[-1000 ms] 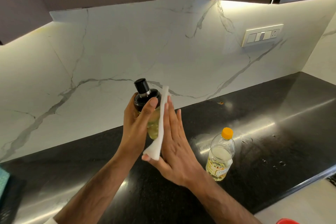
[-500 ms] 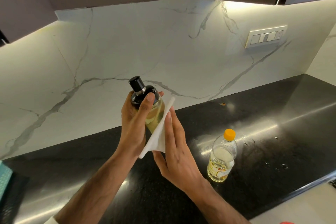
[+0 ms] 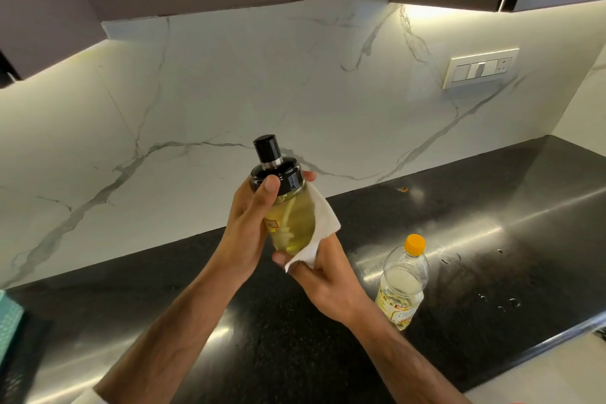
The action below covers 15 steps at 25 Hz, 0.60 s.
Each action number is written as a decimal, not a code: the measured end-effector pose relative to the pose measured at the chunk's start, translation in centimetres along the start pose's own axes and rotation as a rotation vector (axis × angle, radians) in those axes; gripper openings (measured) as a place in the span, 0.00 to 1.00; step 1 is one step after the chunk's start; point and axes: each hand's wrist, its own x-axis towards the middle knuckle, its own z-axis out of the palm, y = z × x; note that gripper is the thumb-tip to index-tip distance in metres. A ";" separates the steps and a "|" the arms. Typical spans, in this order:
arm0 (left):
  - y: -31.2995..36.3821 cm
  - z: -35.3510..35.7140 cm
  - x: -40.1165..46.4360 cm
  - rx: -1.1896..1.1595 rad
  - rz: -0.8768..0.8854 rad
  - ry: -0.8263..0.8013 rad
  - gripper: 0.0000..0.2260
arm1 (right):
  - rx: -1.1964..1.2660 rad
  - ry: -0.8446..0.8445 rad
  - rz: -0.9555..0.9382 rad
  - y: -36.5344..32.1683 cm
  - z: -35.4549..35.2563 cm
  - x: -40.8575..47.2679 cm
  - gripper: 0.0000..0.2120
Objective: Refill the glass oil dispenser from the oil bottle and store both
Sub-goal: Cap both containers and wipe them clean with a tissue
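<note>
The glass oil dispenser [image 3: 290, 216] has a black cap and yellow oil inside; I hold it tilted in the air above the counter. My left hand [image 3: 246, 226] grips it around the neck and upper body. My right hand [image 3: 323, 275] cups a white paper tissue [image 3: 323, 226] against the dispenser's lower right side and bottom. The plastic oil bottle [image 3: 404, 285] with an orange cap stands upright on the black counter [image 3: 492, 256], just right of my right wrist. It is capped and partly full.
A white marble backsplash rises behind the counter, with a switch plate [image 3: 479, 68] at the right. Dark cabinets hang overhead. Small droplets [image 3: 505, 302] lie on the counter right of the bottle. A teal object [image 3: 8, 321] shows at the left edge.
My right hand went from a flat palm pressing the tissue on the dispenser's side to cupping it lower, under the base. The dispenser rotated in my left hand.
</note>
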 end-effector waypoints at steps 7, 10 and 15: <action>-0.4 0.5 -0.6 -0.018 -0.008 0.119 0.32 | -0.388 0.046 -0.170 -0.8 2.1 -0.7 0.46; -0.2 0.5 -0.5 0.023 0.024 0.102 0.28 | -0.509 -0.002 -0.261 -2.4 1.1 0.7 0.46; -0.1 0.5 -0.5 -0.068 -0.009 0.028 0.22 | -0.656 -0.022 -0.367 -3.6 0.9 1.5 0.45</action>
